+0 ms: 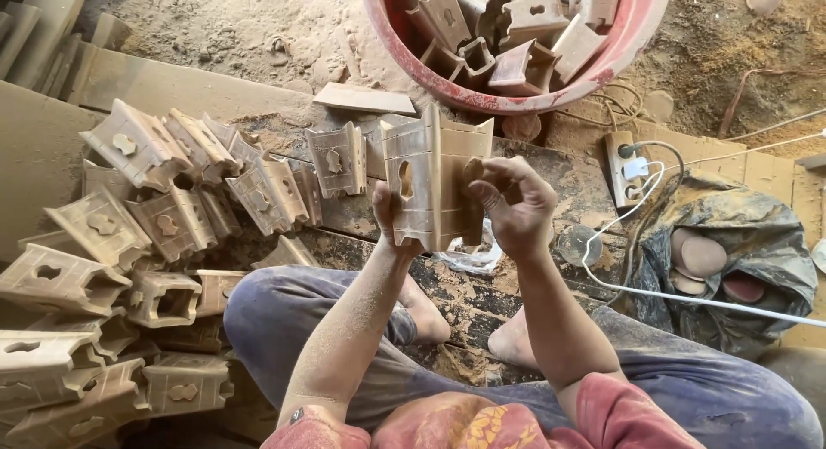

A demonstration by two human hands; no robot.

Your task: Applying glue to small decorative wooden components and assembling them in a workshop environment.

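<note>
The carved wooden piece [434,178] was gripped upright by the left hand [389,215], steadied by the right hand [512,204] curled beside it; dusty fingers risked a slip onto bare feet [516,339] below

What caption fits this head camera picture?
Both hands hold up a carved wooden block beside a pile of similar pieces.

red tub [632,32], power strip [621,167], white cable [688,296]

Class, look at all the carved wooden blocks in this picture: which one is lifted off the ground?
The wooden block gripped in the left hand, with the right hand against it. The others lie in the pile or the red tub.
</note>
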